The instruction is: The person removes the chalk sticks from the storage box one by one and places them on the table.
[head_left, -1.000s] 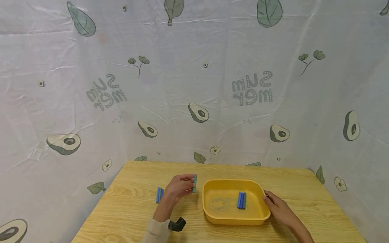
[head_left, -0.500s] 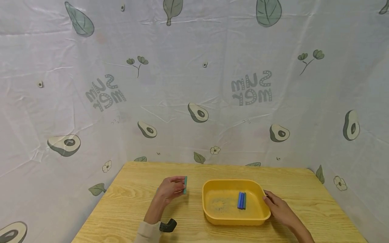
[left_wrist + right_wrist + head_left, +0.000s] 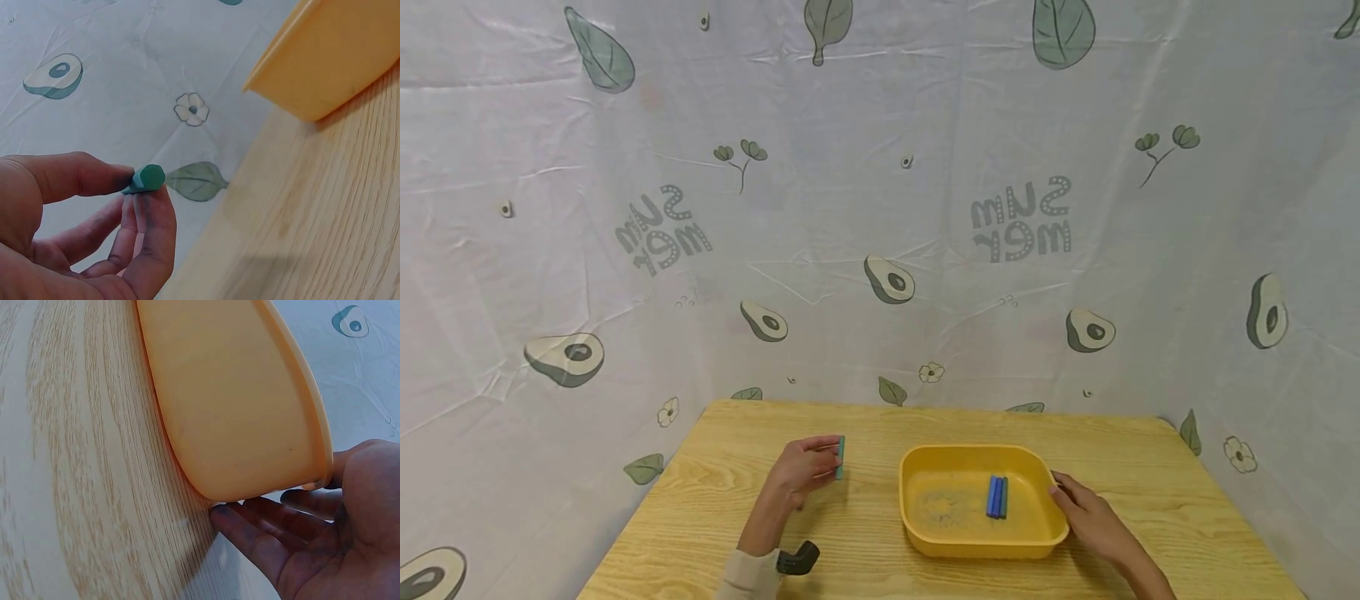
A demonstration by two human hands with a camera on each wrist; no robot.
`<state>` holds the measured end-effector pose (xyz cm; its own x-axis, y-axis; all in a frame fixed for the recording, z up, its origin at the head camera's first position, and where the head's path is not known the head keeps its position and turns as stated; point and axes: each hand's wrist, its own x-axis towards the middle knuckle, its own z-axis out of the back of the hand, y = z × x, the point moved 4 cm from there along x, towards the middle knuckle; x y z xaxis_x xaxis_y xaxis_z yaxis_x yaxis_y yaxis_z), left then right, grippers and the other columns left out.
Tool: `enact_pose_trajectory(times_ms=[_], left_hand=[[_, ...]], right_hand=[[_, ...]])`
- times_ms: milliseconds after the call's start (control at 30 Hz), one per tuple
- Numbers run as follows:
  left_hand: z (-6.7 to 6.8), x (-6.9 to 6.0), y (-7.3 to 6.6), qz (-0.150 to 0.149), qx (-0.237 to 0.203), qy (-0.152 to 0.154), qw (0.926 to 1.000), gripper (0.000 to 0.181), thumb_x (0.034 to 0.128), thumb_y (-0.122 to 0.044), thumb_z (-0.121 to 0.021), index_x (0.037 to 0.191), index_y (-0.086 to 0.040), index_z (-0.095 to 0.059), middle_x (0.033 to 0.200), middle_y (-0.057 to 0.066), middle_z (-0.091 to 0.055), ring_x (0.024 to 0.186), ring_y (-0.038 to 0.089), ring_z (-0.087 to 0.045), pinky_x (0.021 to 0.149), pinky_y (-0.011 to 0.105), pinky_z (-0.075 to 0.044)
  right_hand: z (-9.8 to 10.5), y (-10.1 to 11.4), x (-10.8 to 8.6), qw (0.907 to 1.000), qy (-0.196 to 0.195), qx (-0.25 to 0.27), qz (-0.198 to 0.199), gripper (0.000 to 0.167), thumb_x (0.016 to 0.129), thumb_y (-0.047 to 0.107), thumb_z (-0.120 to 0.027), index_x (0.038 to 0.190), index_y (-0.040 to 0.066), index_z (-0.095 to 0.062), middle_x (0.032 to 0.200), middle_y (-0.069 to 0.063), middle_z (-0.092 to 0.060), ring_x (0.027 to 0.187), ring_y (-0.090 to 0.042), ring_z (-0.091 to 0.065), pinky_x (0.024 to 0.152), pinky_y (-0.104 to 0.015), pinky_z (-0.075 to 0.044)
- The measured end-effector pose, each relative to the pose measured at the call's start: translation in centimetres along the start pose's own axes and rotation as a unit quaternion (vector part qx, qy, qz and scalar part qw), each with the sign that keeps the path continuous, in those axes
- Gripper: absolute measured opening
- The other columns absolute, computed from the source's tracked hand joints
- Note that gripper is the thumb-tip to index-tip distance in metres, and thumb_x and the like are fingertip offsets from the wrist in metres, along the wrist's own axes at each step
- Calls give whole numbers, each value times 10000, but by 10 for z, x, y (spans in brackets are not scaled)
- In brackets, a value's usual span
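Between the thumb and fingertips of my left hand is a green chalk stick, pinched upright above the table. The left wrist view shows the stick's blunt end close up. To the right stands a yellow plastic tub, apart from that hand. Several blue and green chalk sticks lie side by side inside it, right of centre. My right hand grips the tub's right end, thumb at the rim and fingers against the outside underneath.
Grey dust marks the tub's floor. The wood-grain table runs back to a pale printed cloth that hangs behind and at both sides. A black wrist mount sits on the left wrist.
My left hand has moved left, away from the tub, still pinching the green chalk. Chalk sticks seen on the table beside it earlier are out of sight now. The right hand stays put.
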<state>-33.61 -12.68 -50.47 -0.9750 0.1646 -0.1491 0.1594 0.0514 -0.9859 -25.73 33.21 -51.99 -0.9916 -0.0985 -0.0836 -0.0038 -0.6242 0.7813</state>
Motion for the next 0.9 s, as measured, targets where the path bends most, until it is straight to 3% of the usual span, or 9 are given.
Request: enact_pose_trajectory(times_ms=[333, 667, 900], left_hand=[[14, 1, -5, 49, -10, -14, 10000, 500, 1019, 7, -667, 1489, 117, -537, 1148, 77, -720, 817, 105, -710, 762, 246, -633], [20, 2, 1, 156, -33, -9, 9999, 502, 1023, -2, -662, 1497, 103, -533, 1257, 132, -695, 872, 112, -707, 799, 258, -631], [27, -3, 4, 132, -68, -179, 9997, 527, 1019, 9, -671, 1510, 118, -512, 1271, 149, -705, 827, 101, -707, 775, 252, -626]], right_hand=[[5, 1, 4, 9999, 96, -39, -79, 675, 1178, 415, -395, 1624, -90, -345, 1592, -357, -475, 1430, -516, -534, 1117, -607, -522], [3, -2, 2, 9998, 108, -64, -156, 666, 1180, 410, -388, 1618, -90, -357, 1594, -354, -473, 1434, -524, -525, 1124, -616, -513], [1, 0, 4, 9997, 111, 33, -211, 673, 1180, 423, -383, 1619, -87, -362, 1598, -354, -468, 1432, -518, -530, 1123, -610, -517]])
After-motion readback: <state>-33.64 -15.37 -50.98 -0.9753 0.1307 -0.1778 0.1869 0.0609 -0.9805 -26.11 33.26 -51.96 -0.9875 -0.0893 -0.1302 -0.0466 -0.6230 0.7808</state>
